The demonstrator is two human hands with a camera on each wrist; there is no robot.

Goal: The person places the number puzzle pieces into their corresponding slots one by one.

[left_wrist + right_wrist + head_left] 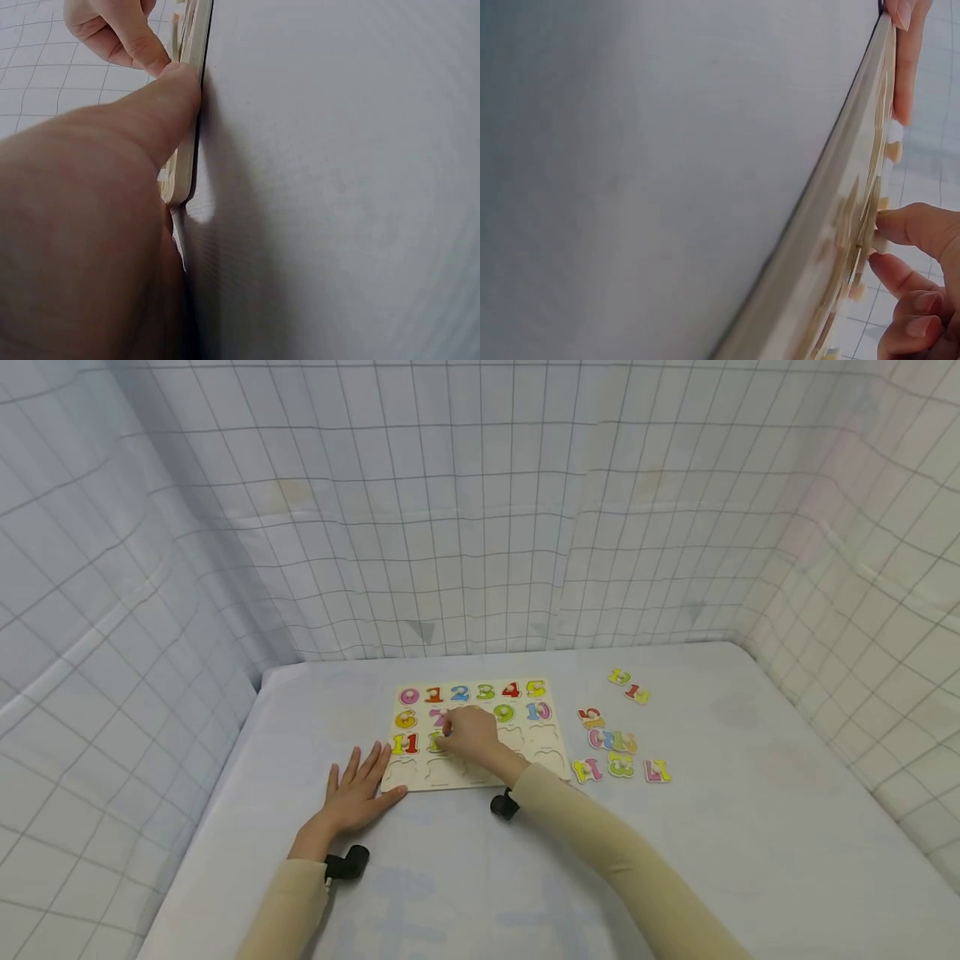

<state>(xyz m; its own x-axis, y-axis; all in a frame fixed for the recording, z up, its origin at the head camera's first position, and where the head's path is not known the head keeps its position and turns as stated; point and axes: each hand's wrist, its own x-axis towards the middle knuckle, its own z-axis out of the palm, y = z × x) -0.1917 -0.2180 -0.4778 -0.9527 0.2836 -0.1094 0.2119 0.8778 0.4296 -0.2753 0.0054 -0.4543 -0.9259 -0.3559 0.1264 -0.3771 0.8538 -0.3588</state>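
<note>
A pale wooden number puzzle board [431, 787] lies flat on the table, with colourful knobbed number pieces filling its upper rows. My right hand [474, 737] is over the third row, pinching the knob of a green number piece [433, 742] just right of the 11 [405, 744]. The hand covers part of that piece; in the right wrist view thumb and finger [907, 225] meet at the small knob, close to the board. My left hand [356, 797] rests flat with fingers spread at the board's lower left corner, its thumb [176, 90] against the edge.
Right of the board lie several loose number pieces, among them a 15 [591, 718], a 13 [620, 766] and a 17 [657, 771]. Two more pieces [637, 694] lie farther back. White gridded cloth [487, 568] hangs behind and at both sides of the table.
</note>
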